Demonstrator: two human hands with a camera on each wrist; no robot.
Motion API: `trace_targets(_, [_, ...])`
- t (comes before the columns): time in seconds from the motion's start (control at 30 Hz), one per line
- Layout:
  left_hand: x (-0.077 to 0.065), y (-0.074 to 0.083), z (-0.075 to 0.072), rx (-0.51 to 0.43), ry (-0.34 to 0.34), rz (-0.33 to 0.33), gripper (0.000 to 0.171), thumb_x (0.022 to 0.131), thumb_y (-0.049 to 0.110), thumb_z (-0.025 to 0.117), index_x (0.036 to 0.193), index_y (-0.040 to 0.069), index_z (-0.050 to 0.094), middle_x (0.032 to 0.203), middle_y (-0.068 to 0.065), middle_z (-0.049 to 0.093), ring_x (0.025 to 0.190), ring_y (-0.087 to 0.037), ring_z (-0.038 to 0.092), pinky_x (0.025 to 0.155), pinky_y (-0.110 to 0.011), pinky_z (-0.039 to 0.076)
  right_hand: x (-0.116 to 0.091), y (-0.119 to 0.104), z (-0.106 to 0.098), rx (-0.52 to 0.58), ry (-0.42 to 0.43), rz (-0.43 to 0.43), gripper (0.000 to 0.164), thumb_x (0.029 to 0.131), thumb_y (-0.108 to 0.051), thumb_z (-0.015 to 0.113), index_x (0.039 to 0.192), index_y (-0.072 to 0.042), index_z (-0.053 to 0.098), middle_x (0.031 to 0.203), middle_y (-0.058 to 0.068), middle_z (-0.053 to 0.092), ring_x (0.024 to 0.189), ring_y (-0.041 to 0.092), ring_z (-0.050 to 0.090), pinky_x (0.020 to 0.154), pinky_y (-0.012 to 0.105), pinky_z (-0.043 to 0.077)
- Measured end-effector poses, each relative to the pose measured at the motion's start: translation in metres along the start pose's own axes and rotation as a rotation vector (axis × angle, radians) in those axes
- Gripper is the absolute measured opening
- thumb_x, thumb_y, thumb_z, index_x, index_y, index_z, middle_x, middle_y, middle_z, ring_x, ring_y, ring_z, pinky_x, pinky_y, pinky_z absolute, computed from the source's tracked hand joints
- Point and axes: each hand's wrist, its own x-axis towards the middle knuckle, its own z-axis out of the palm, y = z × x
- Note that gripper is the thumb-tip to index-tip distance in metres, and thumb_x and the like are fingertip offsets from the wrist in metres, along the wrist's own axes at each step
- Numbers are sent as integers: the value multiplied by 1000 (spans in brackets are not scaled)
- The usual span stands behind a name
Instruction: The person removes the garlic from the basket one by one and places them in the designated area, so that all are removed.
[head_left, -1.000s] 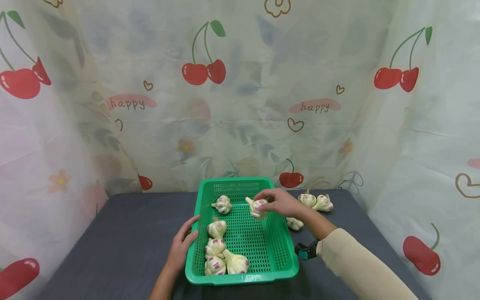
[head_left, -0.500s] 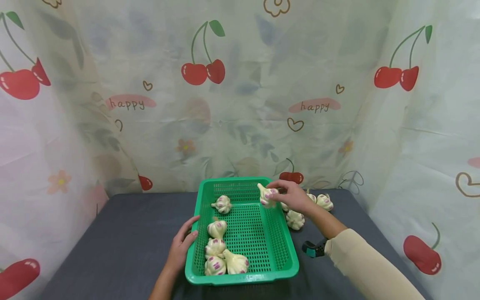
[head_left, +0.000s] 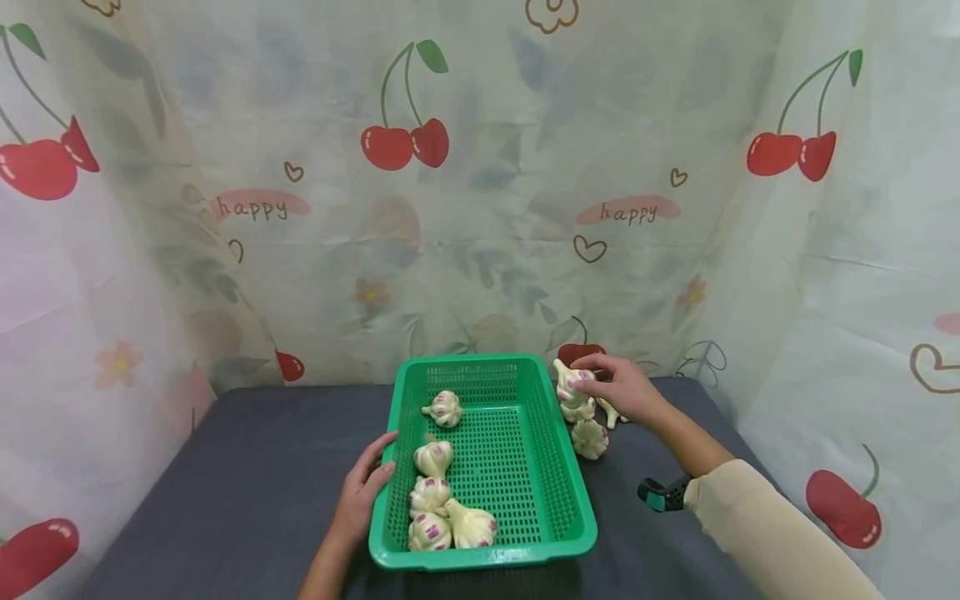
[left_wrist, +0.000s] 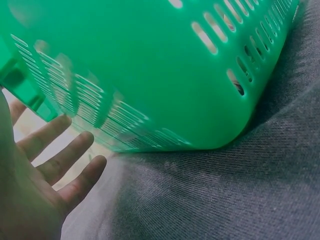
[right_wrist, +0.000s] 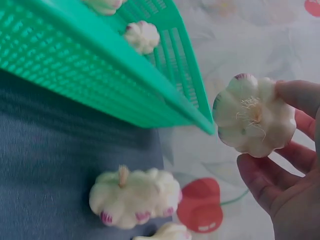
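Note:
A white garlic bulb point(head_left: 572, 385) with purple marks is pinched between the thumb and fingers of my right hand point(head_left: 626, 392), just outside the basket's right rim. The right wrist view shows the root side of this garlic bulb point(right_wrist: 254, 117). The green plastic basket point(head_left: 531, 553) stands on the dark table and holds several garlic bulbs, mostly along its left side. At the basket's left rim rests my left hand point(head_left: 358, 493). In the left wrist view, the fingers point(left_wrist: 75, 155) are extended and spread beside the outer wall.
On the table right of the basket lie several more garlic bulbs point(head_left: 590, 439), partly hidden by my right hand. The dark cloth point(head_left: 285, 492) covers the table. A printed curtain point(head_left: 480, 208) with cherries surrounds the back and sides.
My right hand has carried the garlic bulb from above the basket's inside, rightward over the rim to above the bulbs on the table. The left hand and basket stay put.

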Motion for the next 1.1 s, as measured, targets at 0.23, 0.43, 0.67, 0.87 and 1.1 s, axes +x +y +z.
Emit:
trace_targets(0.23, [0,1,0,8,-5,-1,42,102,14,48,144,10,46,133,-23,51,115,-35,53,82,-33,51,-10,20,-7,-37,34,24,38,93,-26,68,123,-4,64,123,18,60,105,35,60,71,37,51])
trace_targets(0.43, [0,2,-1,-5,0,-10,42,102,14,49,143,11,47,132,-23,52,114,-35,54,81,-32,51,-19,34,-9,-112,42,30,36,93,-25,67,121,-3,65,121,19,61,104,37,60,68,36,51])
trace_targets(0.67, [0,1,-1,-8,-5,-17,42,102,15,49,143,12,48,131,-23,53,111,-35,57,80,-33,52,-26,49,-11,-179,45,75,40,90,-29,71,121,-4,66,123,20,60,106,38,58,71,39,52])
trace_targets(0.87, [0,1,0,-3,-9,6,41,102,15,49,143,13,48,130,-22,54,109,-32,58,81,-34,52,-33,60,-13,-228,51,112,39,89,-29,72,119,-5,66,118,18,62,107,38,58,74,42,51])
trace_targets(1.1, [-1,0,0,0,-11,36,42,102,13,48,144,12,48,130,-22,54,111,-33,57,82,-34,51,-40,70,-16,-276,19,129,37,88,-26,74,115,-2,67,112,17,64,102,37,61,72,42,52])
